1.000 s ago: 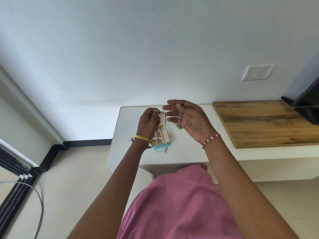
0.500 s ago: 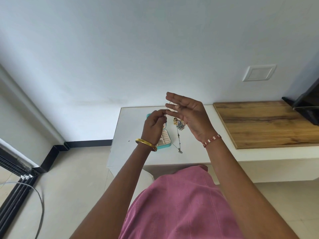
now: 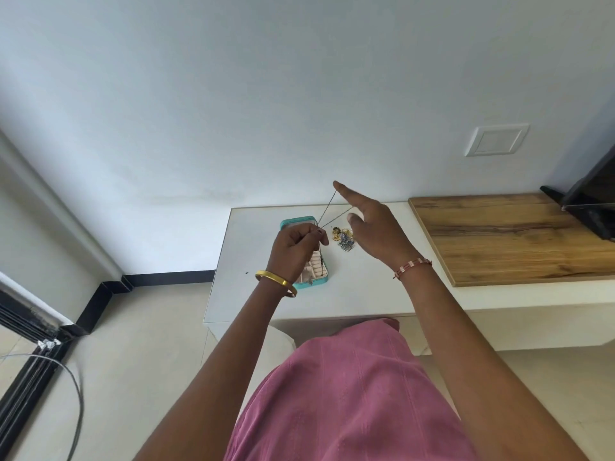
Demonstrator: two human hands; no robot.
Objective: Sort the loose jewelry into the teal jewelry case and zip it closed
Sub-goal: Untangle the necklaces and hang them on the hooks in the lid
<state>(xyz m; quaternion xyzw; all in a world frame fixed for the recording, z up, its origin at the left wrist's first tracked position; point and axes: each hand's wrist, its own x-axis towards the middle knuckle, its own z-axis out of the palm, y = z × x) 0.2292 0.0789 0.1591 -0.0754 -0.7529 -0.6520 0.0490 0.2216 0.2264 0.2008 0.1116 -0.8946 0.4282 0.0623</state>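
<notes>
The teal jewelry case [image 3: 317,282] lies open on the white table [image 3: 253,254], its beige compartments partly hidden behind my left hand. My left hand [image 3: 294,249] pinches the low end of a thin chain necklace [image 3: 327,207] above the case. The chain runs up in two strands to my right hand [image 3: 372,224], which is raised with straight fingers; the strands loop over its fingertips. A small pile of loose jewelry [image 3: 344,239], gold and dark pieces, lies on the table right of the case, between my hands.
A wooden board [image 3: 512,234] covers the right part of the surface, with a black screen's foot [image 3: 585,207] at its far right. A wall plate [image 3: 497,140] sits above it. A cable [image 3: 75,390] lies on the floor at left.
My right hand has risen and stretched its fingers, drawing the chain taut away from my left hand. My left hand moved down a little over the case. The jewelry pile has come into view.
</notes>
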